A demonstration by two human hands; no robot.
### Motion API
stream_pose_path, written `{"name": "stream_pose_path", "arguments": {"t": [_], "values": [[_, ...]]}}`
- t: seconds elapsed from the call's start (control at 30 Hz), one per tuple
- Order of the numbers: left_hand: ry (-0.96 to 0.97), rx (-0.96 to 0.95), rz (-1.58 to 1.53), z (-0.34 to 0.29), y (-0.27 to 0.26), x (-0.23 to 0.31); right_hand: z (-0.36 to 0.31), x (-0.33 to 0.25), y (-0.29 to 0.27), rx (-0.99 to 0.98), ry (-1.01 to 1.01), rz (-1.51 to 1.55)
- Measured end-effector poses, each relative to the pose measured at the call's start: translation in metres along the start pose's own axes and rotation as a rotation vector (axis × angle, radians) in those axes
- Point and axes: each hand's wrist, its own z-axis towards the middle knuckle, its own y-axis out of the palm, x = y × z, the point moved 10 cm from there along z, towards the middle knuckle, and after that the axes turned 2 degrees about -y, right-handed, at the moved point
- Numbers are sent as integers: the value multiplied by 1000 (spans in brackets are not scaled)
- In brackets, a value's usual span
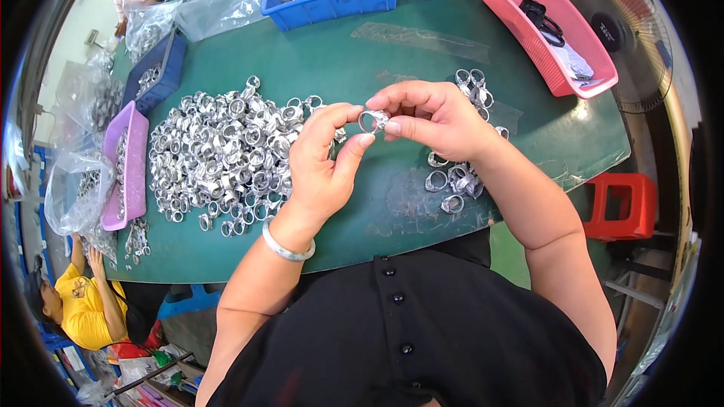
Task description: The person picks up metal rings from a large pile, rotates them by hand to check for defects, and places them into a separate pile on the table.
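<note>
Between both hands, over the middle of the green table, is a silver metal ring (369, 121) with a bulkier patterned side. My left hand (329, 152) touches the ring's left edge with its thumb and forefinger, pinched around it. On the other side, the thumb and fingers of my right hand (431, 119) grip the bulkier side and partly hide it. Left of my left hand spreads a large heap of similar silver rings (219, 151). A smaller loose group of rings (456, 179) lies under and beside my right hand.
A blue bin (332, 11) of metal pieces stands at the far side, with a smaller blue bin (170, 75) and a purple basket (136, 158) at left. Far right are a pink basket (520, 45), a fan (641, 38) and a red stool (639, 207). Two other people sit at left.
</note>
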Motion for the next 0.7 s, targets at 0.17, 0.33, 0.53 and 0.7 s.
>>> {"name": "stream_pose_path", "arguments": {"t": [0.17,0.33,0.53,0.7], "values": [[-174,-22,-302,-9,8,-12,-4,-1,3,-4,-29,-82],[-713,40,-798,-22,18,-39,-7,-28,8,37,-272,-403],[-972,6,-1251,-45,45,-38,-10,-43,16,72,-412,-615],[-1058,-22,-1418,-54,53,-36,-10,-41,16,61,-373,-622]]}}
